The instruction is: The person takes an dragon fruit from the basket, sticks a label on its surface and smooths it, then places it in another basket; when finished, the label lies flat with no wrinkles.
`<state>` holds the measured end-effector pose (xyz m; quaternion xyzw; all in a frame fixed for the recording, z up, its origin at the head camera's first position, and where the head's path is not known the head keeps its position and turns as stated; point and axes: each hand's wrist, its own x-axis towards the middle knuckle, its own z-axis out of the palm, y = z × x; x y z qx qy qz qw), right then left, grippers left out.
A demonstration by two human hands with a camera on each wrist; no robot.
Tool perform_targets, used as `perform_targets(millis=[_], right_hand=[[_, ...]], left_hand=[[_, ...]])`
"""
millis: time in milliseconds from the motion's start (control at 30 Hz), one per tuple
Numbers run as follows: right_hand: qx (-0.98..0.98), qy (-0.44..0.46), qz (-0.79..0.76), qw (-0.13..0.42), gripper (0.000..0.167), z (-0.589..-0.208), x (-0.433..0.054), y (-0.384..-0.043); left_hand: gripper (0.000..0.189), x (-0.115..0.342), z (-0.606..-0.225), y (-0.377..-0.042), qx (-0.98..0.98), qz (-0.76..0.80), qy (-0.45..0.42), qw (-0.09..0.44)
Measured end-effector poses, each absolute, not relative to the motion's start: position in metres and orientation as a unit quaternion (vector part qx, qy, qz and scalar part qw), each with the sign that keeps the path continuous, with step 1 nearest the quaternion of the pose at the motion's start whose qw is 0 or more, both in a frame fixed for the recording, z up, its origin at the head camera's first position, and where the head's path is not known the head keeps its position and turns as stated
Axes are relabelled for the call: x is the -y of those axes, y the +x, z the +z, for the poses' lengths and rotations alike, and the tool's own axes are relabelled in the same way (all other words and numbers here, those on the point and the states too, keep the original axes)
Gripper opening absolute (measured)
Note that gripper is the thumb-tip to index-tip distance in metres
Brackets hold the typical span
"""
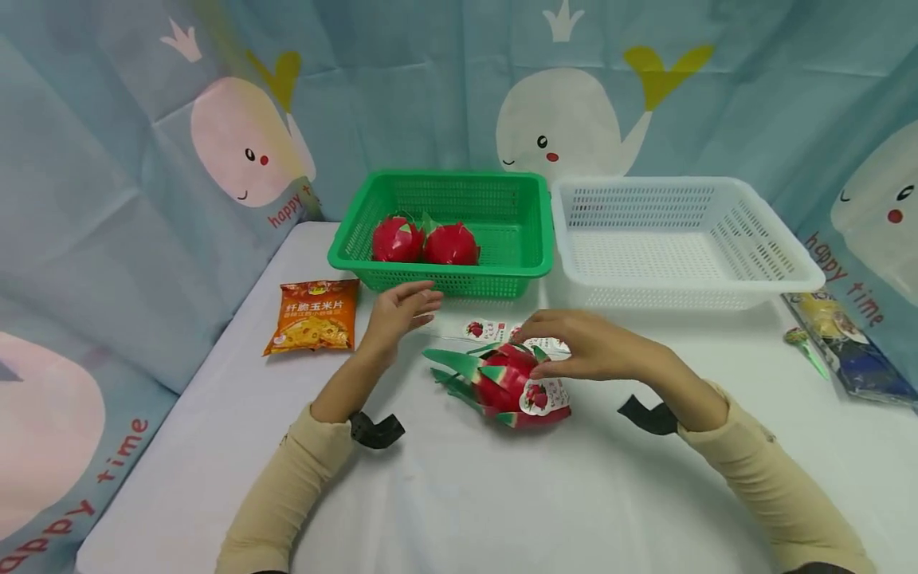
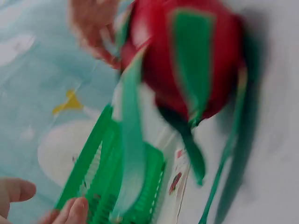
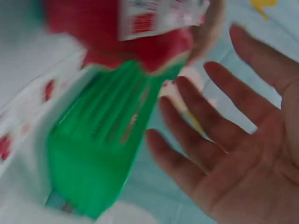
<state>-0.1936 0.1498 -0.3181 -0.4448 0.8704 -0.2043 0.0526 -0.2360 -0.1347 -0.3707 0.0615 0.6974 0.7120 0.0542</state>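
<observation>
A red dragon fruit (image 1: 502, 391) with long green scales lies on the white table, its leafy end to the left. On its right side is a white label (image 1: 536, 397) printed with dragon fruits. My right hand (image 1: 590, 344) hovers over the fruit's right end; in the right wrist view its fingers (image 3: 205, 126) are spread, apart from the fruit. To the left of the fruit, my left hand (image 1: 398, 317) is raised just in front of the green basket, fingers loosely bent and holding nothing. A strip of labels (image 1: 482, 330) lies behind the fruit, partly hidden by my right hand.
The green basket (image 1: 459, 281) at the back holds two dragon fruits (image 1: 450, 244). A white basket (image 1: 688, 285) stands to its right. An orange snack bag (image 1: 315, 316) lies at left; a blue package (image 1: 853, 351) and a small green-handled item (image 1: 806, 349) lie at right.
</observation>
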Motion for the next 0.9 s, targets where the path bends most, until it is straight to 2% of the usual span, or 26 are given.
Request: perform_targets(millis=[100,200,300,533,733,900], right_hand=[[-0.859,-0.455,-0.190,0.141,0.058,-0.317,-0.131,-0.203],[-0.852,-0.451,-0.172,0.204,0.067,-0.326,-0.115,-0.211],[-0.845,-0.448,-0.173,0.236,0.069,-0.334,-0.105,-0.214],[-0.841,-0.451,-0.169,0.246,0.074,-0.338,-0.103,-0.216],[-0.845,-0.466,-0.175,0.199,0.065,-0.336,-0.118,-0.210],[-0.851,-0.434,-0.246,0.164,0.063,-0.306,-0.154,-0.205]], left_hand=[[0.048,0.147,-0.372,-0.250,-0.618,0.780,-0.008,0.100],[0.042,0.149,-0.374,-0.258,-0.549,0.830,-0.014,0.097],[0.029,0.149,-0.375,-0.262,-0.518,0.852,-0.018,0.080],[0.022,0.149,-0.375,-0.268,-0.512,0.855,-0.040,0.073],[0.022,0.146,-0.373,-0.272,-0.530,0.844,-0.030,0.073],[0.028,0.146,-0.372,-0.275,-0.539,0.838,-0.020,0.085]])
